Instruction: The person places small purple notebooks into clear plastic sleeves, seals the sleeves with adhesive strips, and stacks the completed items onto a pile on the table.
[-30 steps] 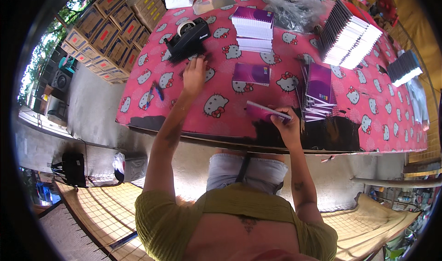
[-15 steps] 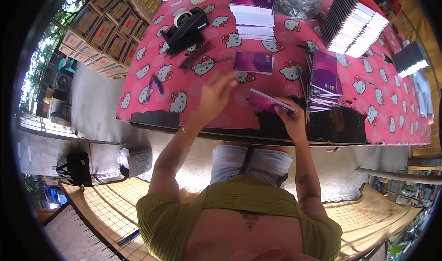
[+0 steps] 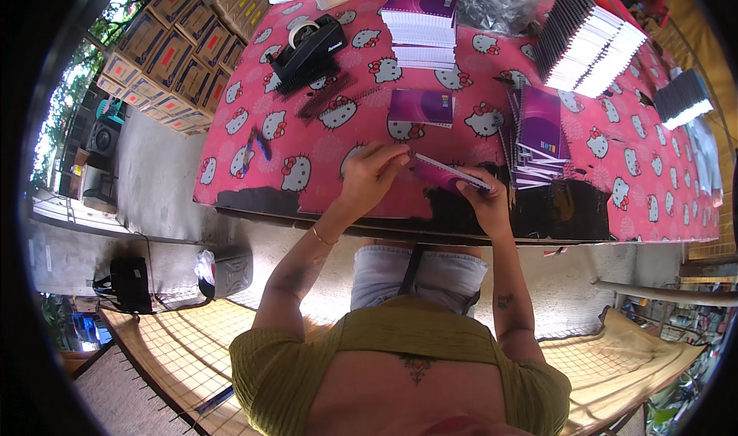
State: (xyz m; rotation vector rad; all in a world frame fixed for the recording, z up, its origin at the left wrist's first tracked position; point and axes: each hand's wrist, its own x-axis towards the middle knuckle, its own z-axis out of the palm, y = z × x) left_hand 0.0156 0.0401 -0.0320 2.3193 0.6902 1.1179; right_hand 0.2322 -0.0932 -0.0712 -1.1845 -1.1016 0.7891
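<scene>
My right hand (image 3: 486,198) grips a small purple notebook (image 3: 442,173) by its right end, near the table's front edge. The notebook is tilted, with its white page edge and bound side uppermost. Just beyond its left end, my left hand (image 3: 373,176) is closed with fingertips pinched together; whatever they hold, if anything, is too small to make out. Another purple notebook (image 3: 421,107) lies flat beyond my hands. To the right is a loose, uneven pile of purple notebooks (image 3: 543,128). Loose black binding coils (image 3: 327,98) lie left of the flat notebook.
A tall stack of purple notebooks (image 3: 419,28) stands farther back, beside a black tape dispenser (image 3: 311,48). Black-spined notebook stacks (image 3: 592,44) and clear plastic (image 3: 496,1) occupy the far right. Small cutters (image 3: 257,145) lie at left on the pink patterned tablecloth (image 3: 296,173). Cartons (image 3: 165,48) stand beyond.
My left hand has come down and to the right, closer to the left end of the held notebook. My right hand keeps its grip on the notebook almost unmoved.
</scene>
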